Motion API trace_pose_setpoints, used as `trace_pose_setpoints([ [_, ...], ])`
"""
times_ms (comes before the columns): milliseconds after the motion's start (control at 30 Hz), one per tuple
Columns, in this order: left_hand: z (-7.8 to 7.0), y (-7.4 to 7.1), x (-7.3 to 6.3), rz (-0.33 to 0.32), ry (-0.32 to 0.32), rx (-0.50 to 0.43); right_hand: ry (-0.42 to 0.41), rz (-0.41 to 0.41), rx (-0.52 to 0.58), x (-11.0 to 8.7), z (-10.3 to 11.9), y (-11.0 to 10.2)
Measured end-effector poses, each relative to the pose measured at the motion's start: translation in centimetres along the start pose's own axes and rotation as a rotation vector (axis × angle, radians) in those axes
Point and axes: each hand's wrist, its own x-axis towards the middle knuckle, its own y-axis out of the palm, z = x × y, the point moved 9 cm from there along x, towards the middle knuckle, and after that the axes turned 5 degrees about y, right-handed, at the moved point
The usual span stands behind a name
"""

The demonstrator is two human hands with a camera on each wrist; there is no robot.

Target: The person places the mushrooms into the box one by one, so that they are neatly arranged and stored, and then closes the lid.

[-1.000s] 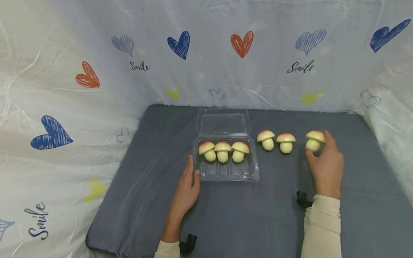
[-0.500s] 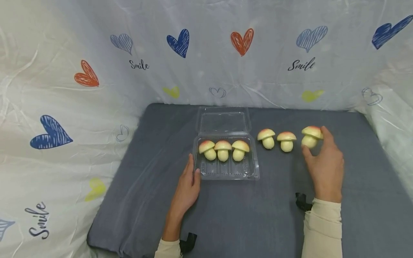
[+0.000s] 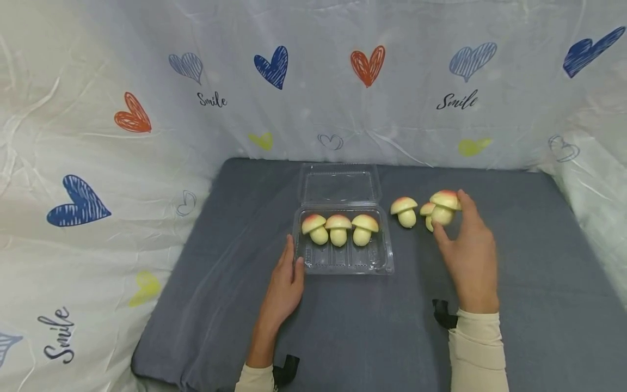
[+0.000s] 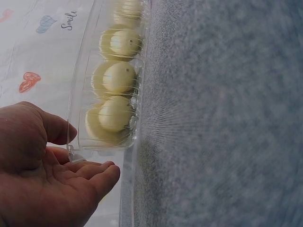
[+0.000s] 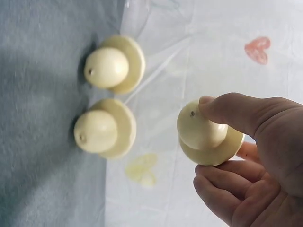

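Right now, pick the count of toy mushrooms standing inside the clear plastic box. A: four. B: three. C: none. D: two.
B: the head view shows three toy mushrooms in a row inside the clear plastic box; two more stand on the grey mat, and the right hand holds a sixth.

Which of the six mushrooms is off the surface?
The one pinched in the right hand: that mushroom is lifted above the cloth. Two others stand on the cloth, three sit in the tray.
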Motion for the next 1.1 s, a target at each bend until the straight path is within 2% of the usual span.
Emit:
trace_pose_setpoints([
  [300, 0.1, 0.1, -0.2, 0.005, -0.014, -0.01, -0.084, 0.06, 0.032, -1.1, 2.4, 2.0],
  [633, 0.2, 0.2, -0.1, 0.012, -0.016, -0.012, -0.207, 0.098, 0.011, -2.2, 4.9, 4.1],
  [1100, 0.2, 0.1, -0.1, 0.014, -0.012, -0.017, -0.297, 0.209, 0.005, -3.9, 7.4, 7.0],
])
